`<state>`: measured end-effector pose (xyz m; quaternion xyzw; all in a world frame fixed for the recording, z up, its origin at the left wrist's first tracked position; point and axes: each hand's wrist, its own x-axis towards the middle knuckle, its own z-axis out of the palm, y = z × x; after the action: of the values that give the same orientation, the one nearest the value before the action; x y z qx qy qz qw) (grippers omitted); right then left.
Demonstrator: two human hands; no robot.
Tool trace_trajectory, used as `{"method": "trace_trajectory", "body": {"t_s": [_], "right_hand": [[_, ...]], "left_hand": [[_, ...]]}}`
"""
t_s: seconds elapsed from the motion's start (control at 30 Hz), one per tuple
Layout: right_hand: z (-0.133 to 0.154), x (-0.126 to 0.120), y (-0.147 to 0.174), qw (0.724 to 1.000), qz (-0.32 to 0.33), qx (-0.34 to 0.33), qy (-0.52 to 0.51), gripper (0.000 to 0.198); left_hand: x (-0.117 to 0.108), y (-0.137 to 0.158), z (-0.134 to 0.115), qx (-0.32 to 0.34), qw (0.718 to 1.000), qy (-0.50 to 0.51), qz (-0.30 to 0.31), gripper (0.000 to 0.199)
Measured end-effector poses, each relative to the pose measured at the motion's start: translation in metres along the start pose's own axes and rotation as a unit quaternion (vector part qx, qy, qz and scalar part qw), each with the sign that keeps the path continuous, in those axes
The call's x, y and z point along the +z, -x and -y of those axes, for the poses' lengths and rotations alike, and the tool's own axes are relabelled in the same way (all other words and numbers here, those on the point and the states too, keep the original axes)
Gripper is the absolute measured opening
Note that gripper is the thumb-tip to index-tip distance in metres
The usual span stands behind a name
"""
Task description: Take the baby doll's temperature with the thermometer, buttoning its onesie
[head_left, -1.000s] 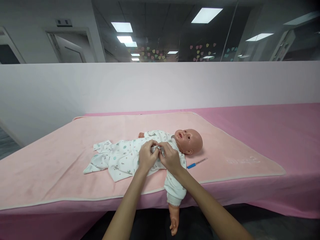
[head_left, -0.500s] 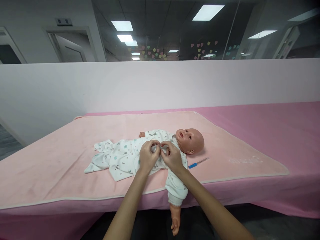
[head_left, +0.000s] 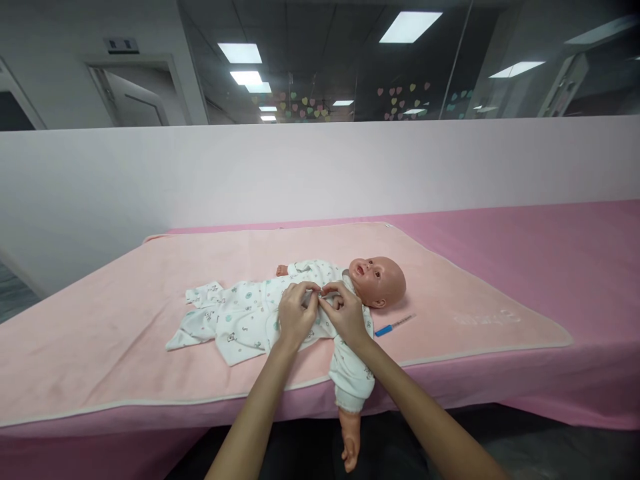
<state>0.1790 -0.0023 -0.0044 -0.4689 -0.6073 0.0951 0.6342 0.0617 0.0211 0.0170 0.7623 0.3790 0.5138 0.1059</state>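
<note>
A baby doll (head_left: 381,285) lies on its back, its head to the right, in a white printed baby shirt (head_left: 320,270) and matching white printed trousers (head_left: 240,320). Over the doll's chest, my left hand (head_left: 296,310) pinches the shirt's front with thumb and forefinger. Right beside it, my right hand (head_left: 345,310) pinches the same spot, the fingertips of both hands nearly touching. The bit of cloth or fastening between them is too small to make out. One doll arm (head_left: 350,433) hangs over the table's front edge, below my right wrist.
Near the doll's head lies a thin marked stick with a blue end (head_left: 395,325). A peach blanket (head_left: 100,320) spreads under the doll on a pink-covered table (head_left: 575,267). Behind it stands a white low wall (head_left: 300,173) with glass above.
The view has shifted slightly. Both hands stay pinched at the doll's chest, with only small finger movement; the right fingers have drawn a little closer together.
</note>
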Motion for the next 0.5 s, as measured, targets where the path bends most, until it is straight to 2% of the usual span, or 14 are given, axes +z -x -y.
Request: {"method": "trace_trajectory", "body": {"t_s": [0.13, 0.3, 0.5], "right_hand": [[0.0004, -0.0005, -0.0003, 1.0, -0.019, 0.012, 0.007, 0.011], [0.0004, -0.0011, -0.0012, 0.998, -0.045, -0.013, 0.035, 0.019], [0.0012, -0.0013, -0.0009, 0.999, -0.007, 0.01, 0.031, 0.026]], "left_hand": [[-0.0007, 0.0001, -0.0011, 0.007, 1.0, 0.006, 0.003, 0.012], [-0.0006, 0.0005, -0.0012, 0.017, 1.0, 0.014, -0.004, 0.013], [0.0026, 0.004, 0.0005, 0.081, 0.997, -0.016, -0.016, 0.015]]}}
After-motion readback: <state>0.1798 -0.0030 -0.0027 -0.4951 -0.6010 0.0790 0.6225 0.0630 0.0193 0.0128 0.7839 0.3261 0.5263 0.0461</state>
